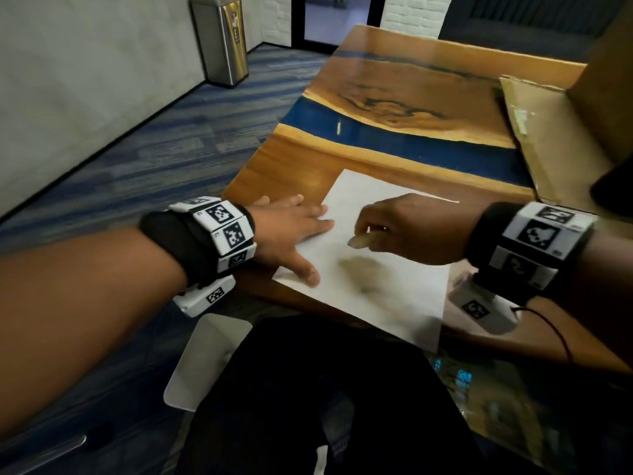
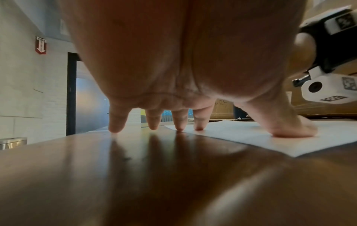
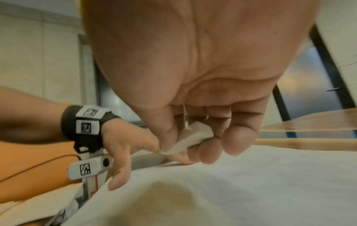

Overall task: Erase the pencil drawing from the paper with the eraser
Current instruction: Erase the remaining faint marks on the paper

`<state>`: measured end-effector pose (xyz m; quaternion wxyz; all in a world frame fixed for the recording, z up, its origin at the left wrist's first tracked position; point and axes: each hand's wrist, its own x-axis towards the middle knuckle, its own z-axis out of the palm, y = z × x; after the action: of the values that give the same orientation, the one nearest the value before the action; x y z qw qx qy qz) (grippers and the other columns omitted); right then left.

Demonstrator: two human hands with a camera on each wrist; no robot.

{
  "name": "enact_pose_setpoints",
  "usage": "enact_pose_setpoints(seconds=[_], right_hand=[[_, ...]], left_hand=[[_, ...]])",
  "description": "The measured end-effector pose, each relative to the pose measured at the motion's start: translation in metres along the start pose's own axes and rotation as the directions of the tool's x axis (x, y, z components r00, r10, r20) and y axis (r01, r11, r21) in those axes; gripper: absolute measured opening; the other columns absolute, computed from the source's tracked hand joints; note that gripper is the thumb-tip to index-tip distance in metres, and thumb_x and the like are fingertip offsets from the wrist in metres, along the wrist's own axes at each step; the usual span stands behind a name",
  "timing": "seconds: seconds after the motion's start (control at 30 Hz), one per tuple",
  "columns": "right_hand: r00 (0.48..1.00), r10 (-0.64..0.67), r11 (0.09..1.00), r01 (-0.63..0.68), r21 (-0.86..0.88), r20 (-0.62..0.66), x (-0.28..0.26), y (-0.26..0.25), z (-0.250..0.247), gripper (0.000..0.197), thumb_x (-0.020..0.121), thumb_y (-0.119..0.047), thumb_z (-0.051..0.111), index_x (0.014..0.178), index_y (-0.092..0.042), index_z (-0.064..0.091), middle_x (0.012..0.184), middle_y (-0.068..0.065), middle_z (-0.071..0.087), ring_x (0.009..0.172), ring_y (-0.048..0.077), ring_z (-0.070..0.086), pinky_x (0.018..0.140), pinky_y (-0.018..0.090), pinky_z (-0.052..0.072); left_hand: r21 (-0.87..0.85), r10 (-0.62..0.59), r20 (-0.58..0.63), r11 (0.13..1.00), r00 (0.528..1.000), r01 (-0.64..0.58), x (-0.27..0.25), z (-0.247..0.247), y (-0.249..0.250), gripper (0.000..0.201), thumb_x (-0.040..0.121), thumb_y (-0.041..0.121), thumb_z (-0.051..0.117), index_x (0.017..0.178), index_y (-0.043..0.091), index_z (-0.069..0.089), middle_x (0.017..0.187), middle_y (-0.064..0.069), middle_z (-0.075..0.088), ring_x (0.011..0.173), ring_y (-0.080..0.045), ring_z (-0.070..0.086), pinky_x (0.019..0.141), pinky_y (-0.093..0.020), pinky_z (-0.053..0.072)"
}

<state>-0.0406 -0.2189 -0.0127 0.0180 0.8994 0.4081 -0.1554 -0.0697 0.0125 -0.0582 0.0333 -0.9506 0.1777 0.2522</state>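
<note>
A white sheet of paper (image 1: pixel 387 296) lies on the wooden table (image 1: pixel 294 159) near its front edge, with a faint smudged pencil patch (image 1: pixel 363 272) in its middle. My left hand (image 1: pixel 294 231) lies flat with spread fingers, thumb and two fingertips pressing the paper's left edge (image 2: pixel 241 130). My right hand (image 1: pixel 400 228) hovers just above the paper and pinches a pale eraser (image 1: pixel 358 241) between thumb and fingers; the right wrist view shows the eraser (image 3: pixel 191 139) clearly, slightly off the sheet (image 3: pixel 251 183).
The table has a blue resin stripe (image 1: pixel 394 132). A flat cardboard piece (image 1: pixel 548 138) lies at the right. A steel bin (image 1: pixel 222 39) stands on the carpet at the far left. A white object (image 1: pixel 205 361) sits below the table edge by my lap.
</note>
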Motion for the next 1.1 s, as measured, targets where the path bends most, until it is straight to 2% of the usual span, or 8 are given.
enact_pose_setpoints(seconds=[0.17, 0.23, 0.33, 0.5, 0.67, 0.8, 0.93, 1.1], right_hand=[[0.994, 0.105, 0.982, -0.11, -0.155, -0.039, 0.042, 0.009, 0.009, 0.022, 0.101, -0.033, 0.047, 0.117, -0.019, 0.053, 0.108, 0.002, 0.06, 0.089, 0.021, 0.054, 0.067, 0.028, 0.04], [1.0, -0.011, 0.997, 0.011, -0.082, -0.005, 0.04, -0.005, 0.019, 0.025, 0.1, -0.03, 0.048, 0.121, -0.016, 0.05, 0.107, -0.002, 0.053, 0.092, 0.02, 0.053, 0.077, 0.031, 0.042], [0.966, -0.252, 0.967, 0.254, -0.026, 0.064, 0.031, -0.03, 0.03, 0.024, 0.101, -0.029, 0.049, 0.122, -0.018, 0.05, 0.101, -0.006, 0.043, 0.086, 0.015, 0.047, 0.075, 0.027, 0.037], [0.996, -0.028, 0.989, 0.014, -0.15, -0.088, 0.052, 0.005, 0.019, 0.024, 0.1, -0.029, 0.049, 0.119, -0.015, 0.051, 0.108, 0.004, 0.055, 0.095, 0.025, 0.059, 0.073, 0.031, 0.041], [0.949, -0.313, 0.948, 0.315, -0.054, 0.045, 0.038, -0.023, 0.029, 0.024, 0.098, -0.028, 0.052, 0.119, -0.018, 0.054, 0.107, -0.001, 0.05, 0.092, 0.021, 0.054, 0.084, 0.038, 0.049], [0.994, -0.085, 0.974, 0.069, -0.214, -0.066, 0.048, 0.014, 0.015, 0.022, 0.098, -0.031, 0.049, 0.117, -0.02, 0.051, 0.103, 0.001, 0.049, 0.091, 0.026, 0.058, 0.079, 0.044, 0.052], [0.922, -0.379, 0.918, 0.385, -0.093, 0.072, 0.023, -0.016, 0.028, 0.025, 0.098, -0.029, 0.053, 0.121, -0.022, 0.054, 0.11, 0.002, 0.048, 0.087, 0.022, 0.052, 0.079, 0.037, 0.049], [0.992, -0.11, 0.967, 0.093, -0.238, -0.06, 0.03, 0.025, 0.016, 0.023, 0.098, -0.036, 0.046, 0.12, -0.028, 0.05, 0.105, -0.002, 0.047, 0.088, 0.022, 0.057, 0.071, 0.037, 0.051]], left_hand=[[-0.007, 0.009, 0.022, 1.0, 1.0, -0.009, 0.005, 0.0, -0.002, 0.115, 0.067, 0.088, 0.055, 0.156, 0.044, -0.004, 0.164, 0.021, -0.014, 0.153, -0.021, -0.01, 0.113, -0.071, 0.015], [-0.015, 0.018, 0.024, 1.0, 1.0, -0.018, 0.006, 0.001, -0.005, 0.117, 0.066, 0.088, 0.056, 0.157, 0.045, -0.003, 0.163, 0.023, -0.015, 0.153, -0.02, -0.011, 0.113, -0.071, 0.015], [-0.04, 0.028, 0.034, 0.999, 0.999, -0.027, 0.006, -0.001, -0.005, 0.118, 0.065, 0.089, 0.055, 0.157, 0.044, -0.005, 0.164, 0.022, -0.015, 0.153, -0.021, -0.01, 0.113, -0.07, 0.016], [-0.01, 0.016, 0.034, 1.0, 0.999, -0.016, 0.007, -0.002, -0.004, 0.122, 0.065, 0.088, 0.056, 0.158, 0.038, -0.005, 0.164, 0.022, -0.014, 0.153, -0.021, -0.009, 0.114, -0.069, 0.018], [-0.041, 0.018, 0.037, 0.999, 0.999, -0.016, 0.006, -0.005, -0.002, 0.122, 0.064, 0.086, 0.061, 0.158, 0.039, -0.001, 0.164, 0.023, -0.013, 0.153, -0.02, -0.009, 0.114, -0.069, 0.017], [0.001, 0.005, 0.062, 1.0, 0.998, -0.005, 0.008, -0.008, -0.001, 0.122, 0.065, 0.086, 0.059, 0.158, 0.037, -0.005, 0.164, 0.02, -0.014, 0.153, -0.025, -0.008, 0.113, -0.069, 0.021], [0.009, 0.009, 0.073, 1.0, 0.997, -0.01, 0.01, -0.008, 0.0, 0.124, 0.064, 0.086, 0.059, 0.158, 0.038, -0.005, 0.164, 0.019, -0.015, 0.153, -0.027, -0.007, 0.114, -0.068, 0.02], [0.038, 0.002, 0.096, 0.999, 0.995, -0.006, 0.008, -0.014, 0.005, 0.119, 0.069, 0.082, 0.059, 0.158, 0.039, -0.008, 0.166, 0.013, -0.014, 0.153, -0.03, -0.007, 0.117, -0.057, 0.016]])
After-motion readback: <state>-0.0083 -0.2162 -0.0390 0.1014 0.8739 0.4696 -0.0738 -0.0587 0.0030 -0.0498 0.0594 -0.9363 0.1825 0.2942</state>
